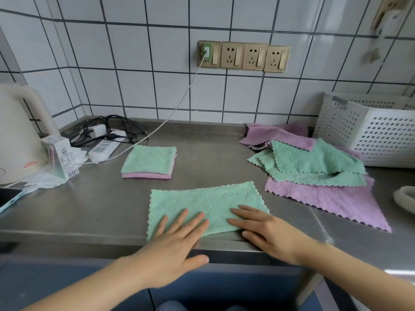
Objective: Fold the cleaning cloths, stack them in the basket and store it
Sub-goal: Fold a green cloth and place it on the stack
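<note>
A green cloth (202,199) folded into a long rectangle lies flat at the front edge of the steel counter (101,205). My left hand (177,241) and my right hand (267,230) both press flat on its near half, fingers spread, holding nothing. Behind it on the left, a small folded stack (149,162) has a green cloth on top of a purple one. A loose pile of green and purple cloths (314,169) sprawls to the right. The white perforated basket (370,131) stands at the back right, against the wall.
A white kettle (18,135) stands at far left, with a small carton (61,158) and wrappers beside it. A power strip (103,149) and tangled cables lie at the back left. A cord (179,104) runs up to the wall sockets (243,56).
</note>
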Tool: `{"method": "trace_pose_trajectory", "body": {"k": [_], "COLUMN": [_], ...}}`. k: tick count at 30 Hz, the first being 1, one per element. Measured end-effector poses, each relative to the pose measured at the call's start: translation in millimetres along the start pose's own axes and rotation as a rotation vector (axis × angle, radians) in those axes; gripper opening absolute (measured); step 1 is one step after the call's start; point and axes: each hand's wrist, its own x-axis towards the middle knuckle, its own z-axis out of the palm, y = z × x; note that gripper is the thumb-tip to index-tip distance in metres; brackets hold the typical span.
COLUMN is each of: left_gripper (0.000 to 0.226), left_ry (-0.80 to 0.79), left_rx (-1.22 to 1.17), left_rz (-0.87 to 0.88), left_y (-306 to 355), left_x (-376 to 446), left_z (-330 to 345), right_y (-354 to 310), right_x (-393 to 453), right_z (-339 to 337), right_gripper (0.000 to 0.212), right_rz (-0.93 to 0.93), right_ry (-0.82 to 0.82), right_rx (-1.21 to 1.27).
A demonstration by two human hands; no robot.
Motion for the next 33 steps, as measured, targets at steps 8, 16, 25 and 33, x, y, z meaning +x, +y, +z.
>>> {"method": "trace_pose_trajectory", "body": {"k": [8,16,25,33], "left_gripper": [0.075,0.068,0.046,0.035], "left_ry": [-0.03,0.307,0.25,0.175], "left_rx": [-0.065,-0.153,-0.466,-0.672], "left_rz": [0.089,0.127,0.268,0.23], "left_y": [-32,11,-10,-27], "left_x": [9,28,23,0], "left_z": [-15,-11,1,-5], "right_y": [17,-60,-32,-41], "right_x": [-7,3,-5,11], "right_z": [-12,-21,-44,-8], "right_gripper": [0.024,0.025,0.032,0.062], "right_rz": [-0.036,0.016,0.205,-0.002], "right_ry": [0.175,0.281,0.306,0.033], "right_rx": [-0.341,-0.031,0.171,0.214]}}
